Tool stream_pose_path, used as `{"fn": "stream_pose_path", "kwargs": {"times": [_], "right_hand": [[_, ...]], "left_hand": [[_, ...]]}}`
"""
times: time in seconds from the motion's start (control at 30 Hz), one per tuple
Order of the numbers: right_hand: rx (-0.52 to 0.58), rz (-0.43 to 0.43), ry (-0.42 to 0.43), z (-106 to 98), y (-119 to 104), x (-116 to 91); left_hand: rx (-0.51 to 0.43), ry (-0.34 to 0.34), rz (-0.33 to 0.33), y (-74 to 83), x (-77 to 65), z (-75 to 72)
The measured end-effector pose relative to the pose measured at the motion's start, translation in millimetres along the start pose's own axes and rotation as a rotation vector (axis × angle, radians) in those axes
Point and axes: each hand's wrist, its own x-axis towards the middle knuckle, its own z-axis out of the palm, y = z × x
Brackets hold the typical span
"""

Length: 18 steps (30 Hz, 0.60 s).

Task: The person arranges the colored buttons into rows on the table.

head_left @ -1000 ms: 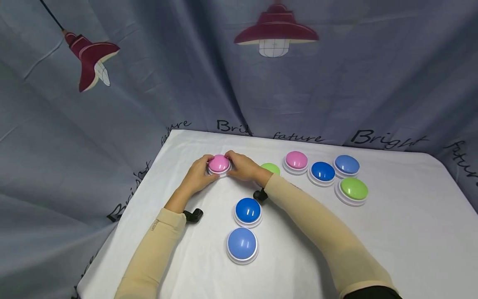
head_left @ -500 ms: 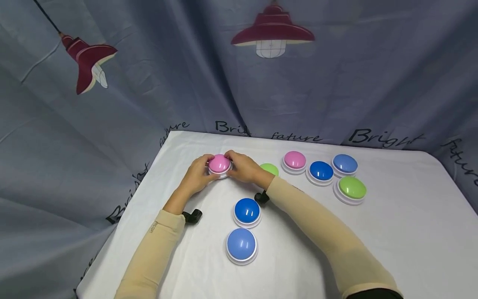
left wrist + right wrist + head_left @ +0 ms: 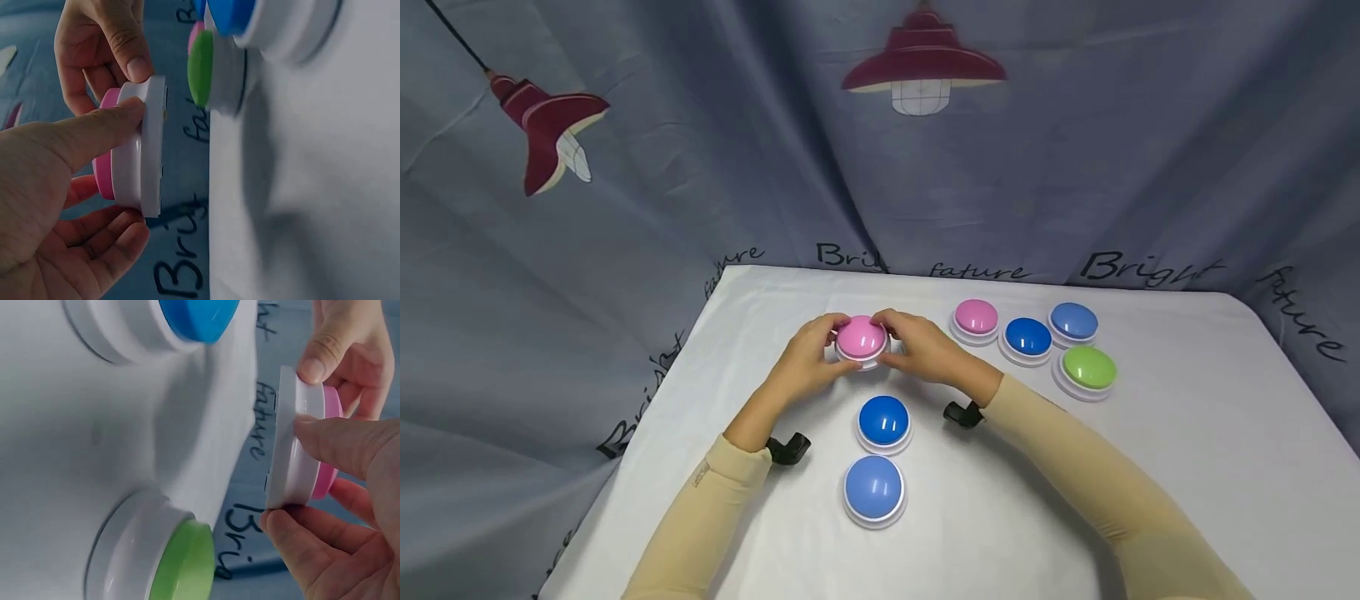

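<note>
A pink dome button [image 3: 861,337] with a white round base is held by both hands, raised off the white table. My left hand [image 3: 808,360] grips its left side, thumb on the white base [image 3: 130,169]. On the opposite side my right hand [image 3: 928,350] pinches it, thumb against the base and fingers around the edge [image 3: 297,444]. Both wrist views show its underside clear of the tabletop. Nearer the person, a dark blue button [image 3: 883,420] stands just beyond a light blue button [image 3: 874,487]. A green button [image 3: 187,562] sits below the right hand, hidden in the head view.
To the right, a second pink button [image 3: 976,317], a dark blue one [image 3: 1027,337], a light blue one [image 3: 1073,322] and a green one [image 3: 1089,367] stand grouped on the white table [image 3: 1187,467]. A grey-blue curtain [image 3: 737,150] with printed lamps hangs behind and to the left.
Both hands have lifted the pink button from the table and brought it slightly nearer and to the right. The green button beside the right hand has become covered. The head view has shifted slightly.
</note>
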Motion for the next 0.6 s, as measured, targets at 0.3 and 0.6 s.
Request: {"fn": "stream_pose_path", "kwargs": {"times": [0.3,0.6], "right_hand": [[0.032,0.047,0.034,-9.4,-8.0,-45.2],[0.022,0.027,0.091,-8.9,-12.9,-74.2]], "left_hand": [[0.001,-0.036,0.080,29.0,-5.7,10.9],[-0.013,-0.077,0.102,48.5,-12.5,18.0]]}}
